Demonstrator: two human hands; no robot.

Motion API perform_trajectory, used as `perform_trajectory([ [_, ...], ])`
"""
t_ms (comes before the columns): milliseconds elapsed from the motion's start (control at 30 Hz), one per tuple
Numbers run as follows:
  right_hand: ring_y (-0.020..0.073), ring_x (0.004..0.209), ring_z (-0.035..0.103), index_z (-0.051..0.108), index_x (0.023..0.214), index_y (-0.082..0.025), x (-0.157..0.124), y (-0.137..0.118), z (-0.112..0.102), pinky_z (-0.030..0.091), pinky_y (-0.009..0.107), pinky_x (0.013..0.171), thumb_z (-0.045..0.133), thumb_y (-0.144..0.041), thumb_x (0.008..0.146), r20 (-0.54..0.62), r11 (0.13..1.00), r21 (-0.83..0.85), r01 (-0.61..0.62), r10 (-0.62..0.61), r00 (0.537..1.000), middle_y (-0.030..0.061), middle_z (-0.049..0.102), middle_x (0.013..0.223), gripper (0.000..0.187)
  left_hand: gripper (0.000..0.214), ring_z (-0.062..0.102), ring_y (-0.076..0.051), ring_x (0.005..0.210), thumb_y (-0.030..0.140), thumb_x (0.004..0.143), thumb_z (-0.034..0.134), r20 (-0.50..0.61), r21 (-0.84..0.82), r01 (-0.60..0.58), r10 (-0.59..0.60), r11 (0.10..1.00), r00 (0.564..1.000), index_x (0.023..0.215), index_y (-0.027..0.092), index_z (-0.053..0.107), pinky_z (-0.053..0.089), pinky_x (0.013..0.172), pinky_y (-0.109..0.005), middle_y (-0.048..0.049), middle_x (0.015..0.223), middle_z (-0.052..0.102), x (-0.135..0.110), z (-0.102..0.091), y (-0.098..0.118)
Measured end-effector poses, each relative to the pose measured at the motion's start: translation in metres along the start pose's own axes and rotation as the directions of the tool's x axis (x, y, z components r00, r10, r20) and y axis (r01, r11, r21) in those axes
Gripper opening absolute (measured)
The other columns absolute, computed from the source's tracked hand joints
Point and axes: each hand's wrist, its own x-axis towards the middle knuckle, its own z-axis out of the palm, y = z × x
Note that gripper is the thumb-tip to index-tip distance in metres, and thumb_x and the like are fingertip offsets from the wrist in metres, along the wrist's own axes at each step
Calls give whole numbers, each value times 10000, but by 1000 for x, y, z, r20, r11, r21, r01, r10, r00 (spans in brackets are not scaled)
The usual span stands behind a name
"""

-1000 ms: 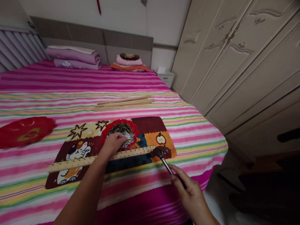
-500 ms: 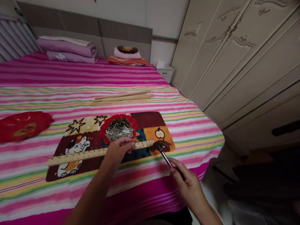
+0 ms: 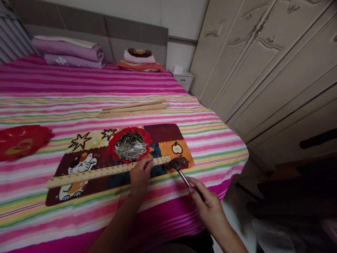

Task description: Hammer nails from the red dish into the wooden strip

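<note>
A long wooden strip (image 3: 97, 173) with a row of nails standing up from it lies across a patterned mat (image 3: 160, 132). My left hand (image 3: 139, 177) is at the strip, right of its middle, with thumb and fingers pinched together. Whatever is between those fingertips is too small to make out. My right hand (image 3: 207, 203) grips a hammer (image 3: 184, 179) with a dark head and a shiny metal shaft. The hammer's head rests low near the strip's right end. Just behind my left hand stands a red scalloped bowl (image 3: 111, 149) full of loose nails (image 3: 131, 144).
Several wooden strips (image 3: 134, 109) lie farther back on the striped bedspread (image 3: 210, 133). A red plate (image 3: 39, 135) is at the left. Folded purple bedding (image 3: 68, 52) and a small pile of pillows (image 3: 139, 59) sit by the headboard. A wardrobe (image 3: 250, 70) stands to the right.
My left hand has shifted right along the strip, its forearm now more upright. The right hand still holds the hammer by the strip's end. The whole view has moved slightly.
</note>
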Motion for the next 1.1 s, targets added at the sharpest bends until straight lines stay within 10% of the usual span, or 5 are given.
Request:
perform_trajectory([
  [600, 176, 791, 672, 626, 1136, -180, 6, -13, 3, 534, 252, 749, 482, -291, 869, 36, 1000, 16, 11, -12, 999, 54, 714, 888, 323, 127, 614, -163, 790, 253, 777, 526, 44, 325, -274, 275, 905, 960, 753, 209, 643, 465, 753, -276, -16, 791, 666, -5, 5, -1],
  [1100, 194, 894, 655, 552, 1227, -199, 30, -22, 22, 536, 304, 774, 418, -173, 895, 130, 954, -105, 282, -268, 955, 92, 685, 985, 359, 152, 582, -148, 730, 192, 828, 458, 90, 441, -445, 455, 780, 886, 793, 201, 605, 444, 687, -247, -18, 741, 613, -6, 7, -12],
])
